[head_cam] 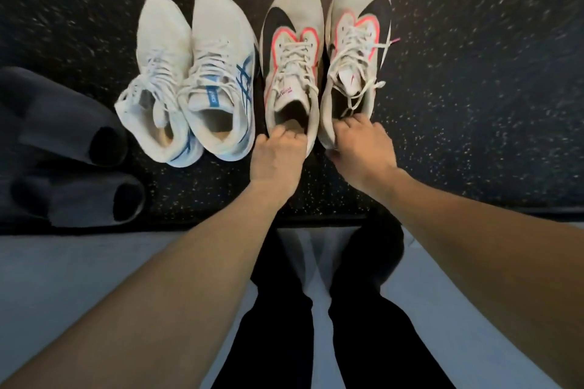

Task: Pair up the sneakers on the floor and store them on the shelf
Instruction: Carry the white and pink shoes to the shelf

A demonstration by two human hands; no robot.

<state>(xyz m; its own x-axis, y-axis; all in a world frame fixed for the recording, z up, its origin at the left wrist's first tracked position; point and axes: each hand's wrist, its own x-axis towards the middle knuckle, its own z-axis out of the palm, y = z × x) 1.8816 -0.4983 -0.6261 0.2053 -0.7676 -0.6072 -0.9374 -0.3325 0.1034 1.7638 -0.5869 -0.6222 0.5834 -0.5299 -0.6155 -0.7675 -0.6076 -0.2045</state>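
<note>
A dark speckled floor mat (474,104) carries four sneakers in a row, toes pointing far. At the left stand two white sneakers with blue stripes (218,79), touching. To their right stand two white sneakers with black and pink marks (357,41). Two dark grey slippers (72,148) lie at the far left.

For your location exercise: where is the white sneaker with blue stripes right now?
In the head view, the white sneaker with blue stripes stands left of centre on the dark speckled floor, between its plain white partner and the black-swooshed sneaker.
</note>
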